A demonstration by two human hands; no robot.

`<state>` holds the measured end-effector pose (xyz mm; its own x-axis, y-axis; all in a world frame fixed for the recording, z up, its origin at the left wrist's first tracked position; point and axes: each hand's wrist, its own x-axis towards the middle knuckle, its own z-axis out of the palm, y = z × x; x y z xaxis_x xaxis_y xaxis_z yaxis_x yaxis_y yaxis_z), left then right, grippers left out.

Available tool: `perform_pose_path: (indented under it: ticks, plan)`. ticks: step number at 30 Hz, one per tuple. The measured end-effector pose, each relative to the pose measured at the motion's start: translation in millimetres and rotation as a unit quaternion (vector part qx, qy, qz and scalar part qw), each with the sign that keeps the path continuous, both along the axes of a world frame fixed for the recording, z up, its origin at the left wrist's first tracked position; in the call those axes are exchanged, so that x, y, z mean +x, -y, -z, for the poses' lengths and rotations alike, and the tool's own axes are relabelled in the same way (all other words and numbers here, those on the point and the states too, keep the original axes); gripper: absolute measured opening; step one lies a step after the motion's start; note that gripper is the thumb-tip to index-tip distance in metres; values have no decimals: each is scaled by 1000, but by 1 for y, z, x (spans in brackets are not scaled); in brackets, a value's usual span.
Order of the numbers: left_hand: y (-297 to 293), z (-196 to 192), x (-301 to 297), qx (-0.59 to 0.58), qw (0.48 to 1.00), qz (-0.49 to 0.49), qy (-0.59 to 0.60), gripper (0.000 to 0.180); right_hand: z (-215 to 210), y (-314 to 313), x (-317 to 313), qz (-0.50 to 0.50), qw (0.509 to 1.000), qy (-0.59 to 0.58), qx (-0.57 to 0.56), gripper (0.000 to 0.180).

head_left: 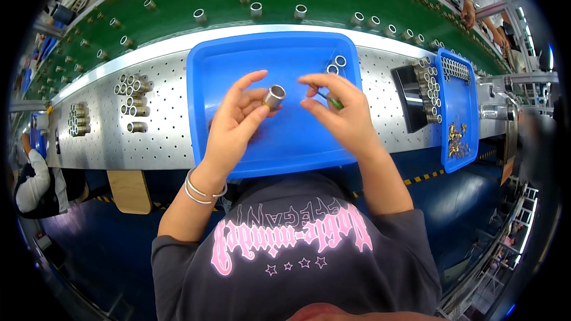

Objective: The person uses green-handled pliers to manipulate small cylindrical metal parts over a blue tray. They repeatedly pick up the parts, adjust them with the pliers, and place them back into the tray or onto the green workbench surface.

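My left hand (237, 113) is closed round a short metal sleeve (275, 97), its open end tilted up toward me. In my right hand (348, 110) is a thin dark tool with a green part (334, 102); its exact kind is hard to make out. The tool and the sleeve are apart. Both hands are over a large blue tray (273, 40). Two metal sleeves (339, 61) stand in the tray's far right corner, beside what looks like a clear piece.
Behind the tray runs a green conveyor (178, 3) carrying scattered sleeves. Groups of sleeves (135, 86) stand on the perforated metal bench (166, 119) at left. At right are a black tray (408, 98) and a blue tray (455, 169) holding sleeves and brass-coloured pieces. Other people's hands (468, 12) work far right.
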<state>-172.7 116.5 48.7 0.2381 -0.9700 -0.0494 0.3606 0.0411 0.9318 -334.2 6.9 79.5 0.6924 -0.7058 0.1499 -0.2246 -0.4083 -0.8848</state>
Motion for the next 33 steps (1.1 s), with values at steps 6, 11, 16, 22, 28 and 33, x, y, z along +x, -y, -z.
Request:
perform_pose_path:
  ticks: [6, 11, 16, 22, 28, 33]
  plan:
    - [-3, 0, -10, 4, 993, 51, 104, 48, -8, 20, 5, -184, 976, -111, -28, 19]
    - [-6, -1, -4, 67, 993, 74, -57, 47, 2, 22, 1, -117, 989, -71, 56, 14]
    - [-8, 5, -1, 101, 975, 49, -192, 51, -4, 20, -4, -91, 988, -109, 57, 7]
    - [-4, 5, -6, 80, 976, 31, -202, 45, -2, 12, -5, -116, 976, 7, 186, 10]
    - [-1, 3, -10, 58, 982, 19, -179, 44, -8, 6, 5, -121, 965, 62, 223, 11]
    - [1, 8, -12, 36, 996, 5, -86, 43, -13, 6, 9, -113, 966, 74, 221, 11]
